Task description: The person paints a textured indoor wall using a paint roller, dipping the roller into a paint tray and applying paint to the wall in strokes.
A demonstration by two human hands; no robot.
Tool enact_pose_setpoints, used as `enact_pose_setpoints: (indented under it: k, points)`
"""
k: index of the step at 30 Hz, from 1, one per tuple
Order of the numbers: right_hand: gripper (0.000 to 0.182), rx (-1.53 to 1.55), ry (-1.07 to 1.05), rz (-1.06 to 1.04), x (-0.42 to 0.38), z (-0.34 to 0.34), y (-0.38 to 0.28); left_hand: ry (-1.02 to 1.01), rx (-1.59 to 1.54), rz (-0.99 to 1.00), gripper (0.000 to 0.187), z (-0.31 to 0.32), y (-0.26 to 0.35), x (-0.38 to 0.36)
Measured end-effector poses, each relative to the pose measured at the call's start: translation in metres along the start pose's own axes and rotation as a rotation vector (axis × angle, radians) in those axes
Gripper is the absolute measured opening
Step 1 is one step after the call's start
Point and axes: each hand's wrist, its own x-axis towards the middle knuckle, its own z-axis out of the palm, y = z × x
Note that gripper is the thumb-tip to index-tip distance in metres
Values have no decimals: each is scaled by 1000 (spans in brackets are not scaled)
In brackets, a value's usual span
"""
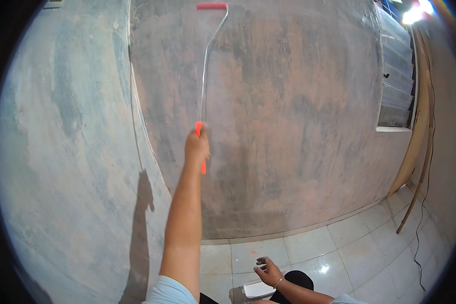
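My left hand (197, 147) is wrapped round the orange handle of a paint roller (204, 76), arm stretched up and forward. The long bent metal rod rises to a pinkish-red roller sleeve (212, 6), which lies against the patchy grey-pink wall (289, 101) near the top of the view. Low in the view, my right hand (269, 272) hangs with loosely bent fingers, apart and holding nothing; its fingertips look stained. Just below it, a white paint tray (258, 290) sits on the floor, partly cut off by the bottom of the view.
A bluish-grey wall (61, 126) meets the other at a corner on the left. At right are a louvred window (395, 86), a leaning wooden pole (415, 202) and a dark cable (417, 253). Pinkish drips (254, 251) mark the tiled floor (357, 253). A bright lamp (418, 11) shines upper right.
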Motion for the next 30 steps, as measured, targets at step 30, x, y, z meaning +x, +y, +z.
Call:
enact_pose_setpoints:
  k: [30]
  points:
    - [44,-97,-70,50,-14,-9,26,126,109,-134,55,53,-362,-229]
